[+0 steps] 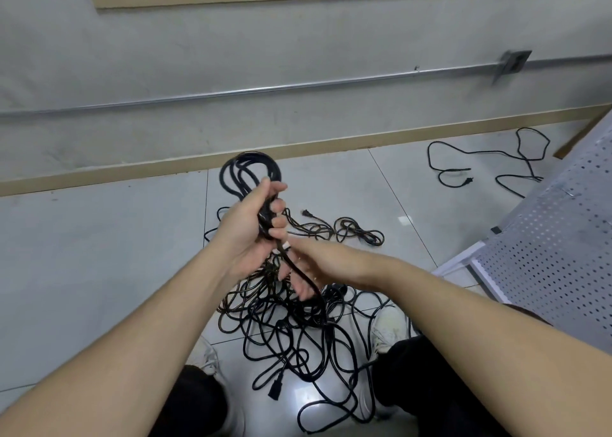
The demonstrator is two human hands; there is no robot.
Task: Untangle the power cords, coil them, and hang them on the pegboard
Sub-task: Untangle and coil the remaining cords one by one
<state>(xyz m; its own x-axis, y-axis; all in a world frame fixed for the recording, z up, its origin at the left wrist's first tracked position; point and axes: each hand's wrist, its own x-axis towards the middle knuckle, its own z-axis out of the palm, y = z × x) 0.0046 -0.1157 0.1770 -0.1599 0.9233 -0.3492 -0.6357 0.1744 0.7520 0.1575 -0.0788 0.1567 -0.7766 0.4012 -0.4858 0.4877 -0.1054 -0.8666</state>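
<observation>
My left hand point(255, 224) grips a bundle of black cord loops point(246, 175) that stands up above the fist. One strand of that cord runs down from the fist through the fingers of my right hand point(309, 268), which hold it loosely just below the left hand. Under both hands a tangled heap of black power cords point(298, 330) lies on the tiled floor, with a black connector point(276, 387) at its near edge. A small separate coil point(359, 233) lies behind the heap. Another loose cord point(490, 165) sprawls at the far right by the wall.
A white perforated metal panel point(549, 238) leans at the right. The grey wall carries a metal conduit point(265, 89) and a junction box point(511, 63); a tan baseboard point(132, 168) runs below. My two shoes point(387, 329) and dark trouser legs flank the heap.
</observation>
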